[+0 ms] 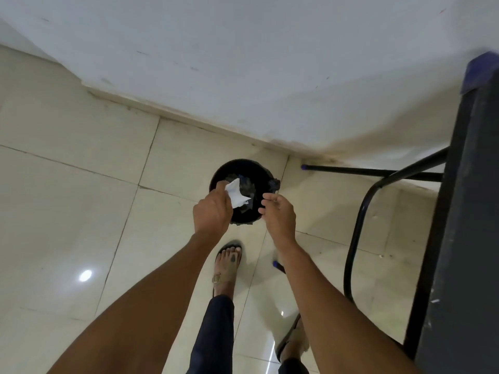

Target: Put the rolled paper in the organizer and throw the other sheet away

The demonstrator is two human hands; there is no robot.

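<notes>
Where the tiled floor point(67, 157) meets the pale wall point(243, 49), a round black bin point(266, 172) stands just beside the dark leg frame of a table point(469, 211), and inside it lie dark scraps and a few pale bits, too blurred to name. Seen from the head camera, both arms reach down over the bin's mouth. The left hand point(213, 210) has its fingers point(220, 188) closed on a crumpled white sheet of paper point(236, 194), pinching it at its near edge; the sheet juts out past the fingertips toward the right hand and hangs directly above the bin's opening, not touching the scraps as far as can be told. The right hand point(279, 215) hovers just beside the sheet, apart from it, its fingers loosely curled and spread, holding nothing. Below the hands, a sandalled foot point(228, 261) stands on the tiles near the bin.
</notes>
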